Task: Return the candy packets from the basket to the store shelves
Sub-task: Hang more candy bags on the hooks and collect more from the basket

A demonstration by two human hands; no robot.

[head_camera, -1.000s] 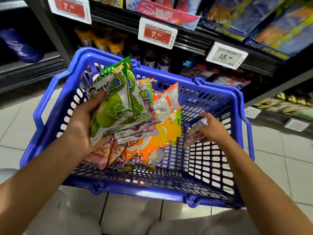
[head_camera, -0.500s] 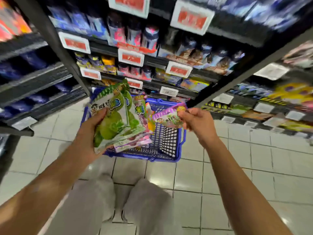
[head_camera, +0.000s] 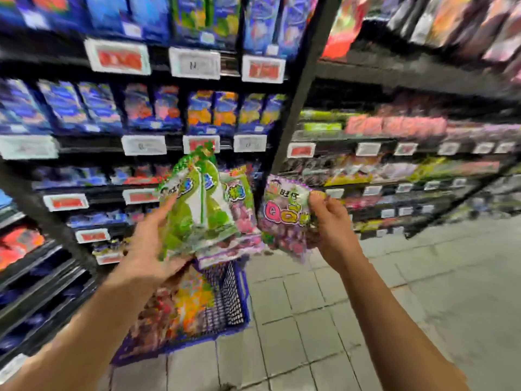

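Observation:
My left hand [head_camera: 152, 249] grips a fanned stack of candy packets [head_camera: 203, 210], green ones in front and purple grape ones behind. A single purple candy packet [head_camera: 284, 213] is pinched at its upper right edge by my right hand [head_camera: 332, 230]. Both hands are raised at chest height in front of the store shelves [head_camera: 366, 170]. Below them on the floor stands the blue basket [head_camera: 231, 300], with several more colourful packets [head_camera: 186, 306] inside. The picture is blurred by motion.
Black shelving with price tags [head_camera: 143, 144] fills the left and back, stocked with blue boxed goods [head_camera: 203, 111]. A dark upright post [head_camera: 298, 88] divides two shelf bays. Candy bags line the right bay. Grey tiled floor [head_camera: 366, 306] stretches to the right.
The view has lifted from the basket to the shelves. My right hand took a purple packet out of the basket and raised it beside the stack in my left hand.

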